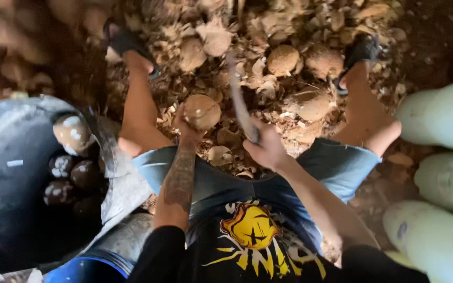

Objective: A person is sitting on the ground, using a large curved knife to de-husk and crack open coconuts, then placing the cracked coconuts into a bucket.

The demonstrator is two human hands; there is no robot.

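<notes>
Brown husk scraps (289, 31) cover the earth floor (425, 31); left hand (187, 126) grips a coconut (201, 111), right hand (268, 149) clamps a blade (237, 94); dark tub (6, 173) at nine o'clock.

A tub (6, 157) holding peeled coconuts (72, 132) is sitting left of the legs; husk scraps (289, 31) are lying ahead; sacks (441, 118) are lying right.

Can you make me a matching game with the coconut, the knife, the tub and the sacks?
Things:
1. coconut
2. knife
3. tub
4. sacks

Places:
A. far right, pale green
B. in the left hand
C. far left, dark, with peeled coconuts inside
D. in the right hand

Pairs: 1-B, 2-D, 3-C, 4-A
</notes>
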